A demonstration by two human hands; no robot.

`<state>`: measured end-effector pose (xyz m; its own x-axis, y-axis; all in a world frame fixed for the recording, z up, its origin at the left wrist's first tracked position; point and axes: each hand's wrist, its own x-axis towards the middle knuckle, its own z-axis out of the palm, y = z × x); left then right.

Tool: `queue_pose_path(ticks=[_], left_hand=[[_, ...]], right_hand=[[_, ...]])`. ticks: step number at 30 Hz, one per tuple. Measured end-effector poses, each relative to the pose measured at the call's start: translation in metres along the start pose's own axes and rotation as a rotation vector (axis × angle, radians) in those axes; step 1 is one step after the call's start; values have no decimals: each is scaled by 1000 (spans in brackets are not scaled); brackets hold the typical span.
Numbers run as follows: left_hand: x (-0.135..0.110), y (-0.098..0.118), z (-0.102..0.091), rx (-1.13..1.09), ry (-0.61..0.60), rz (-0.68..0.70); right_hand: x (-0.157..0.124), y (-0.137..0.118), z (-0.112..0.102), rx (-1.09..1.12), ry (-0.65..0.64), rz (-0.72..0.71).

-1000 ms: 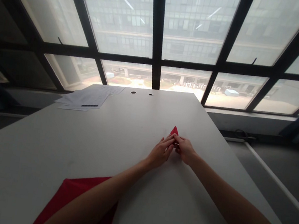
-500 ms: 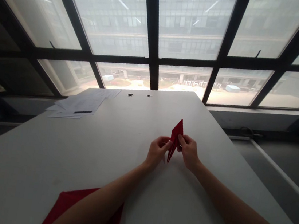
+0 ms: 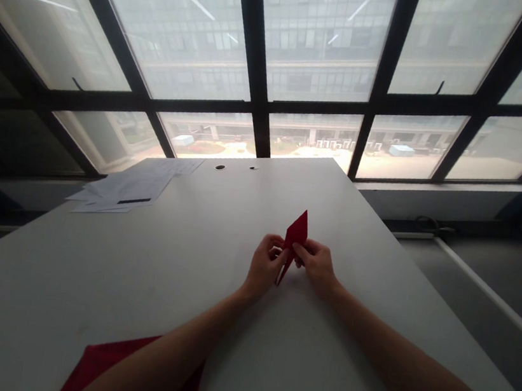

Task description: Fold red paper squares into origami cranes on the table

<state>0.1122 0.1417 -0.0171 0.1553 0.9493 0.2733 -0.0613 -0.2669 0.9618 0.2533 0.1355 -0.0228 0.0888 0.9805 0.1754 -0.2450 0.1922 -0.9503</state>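
Observation:
A piece of folded red paper [image 3: 297,229], shaped like a narrow kite, is held between my two hands just over the white table [image 3: 157,284]. Its pointed end faces away from me, and two thin legs hang at the near end, slightly apart. My left hand [image 3: 265,263] pinches its left edge between thumb and fingers. On the other side, my right hand [image 3: 319,264] grips it with the thumb lying across the front near the middle. Under my left forearm lies a larger red sheet [image 3: 109,358], partly covered by the arm.
Loose white papers [image 3: 122,187] lie at the table's far left, with a dark pen-like strip [image 3: 134,200] on them. Two round holes [image 3: 220,167] are set near the far edge. Beyond stand large dark-framed windows [image 3: 258,102]. A cable [image 3: 434,226] lies on the floor at right.
My right thumb has moved across onto the middle of the folded paper, and the paper's upper part looks wider. The whole view has shifted slightly.

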Motion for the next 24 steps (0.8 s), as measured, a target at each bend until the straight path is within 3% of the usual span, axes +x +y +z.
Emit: queue_pose_path(ticks=[17, 24], left_hand=[[-2, -1, -2, 51, -7, -61], [-2, 2, -1, 233, 13, 110]], right_hand=[[0, 0, -2, 18, -22, 5], [0, 1, -1, 4, -30, -3]])
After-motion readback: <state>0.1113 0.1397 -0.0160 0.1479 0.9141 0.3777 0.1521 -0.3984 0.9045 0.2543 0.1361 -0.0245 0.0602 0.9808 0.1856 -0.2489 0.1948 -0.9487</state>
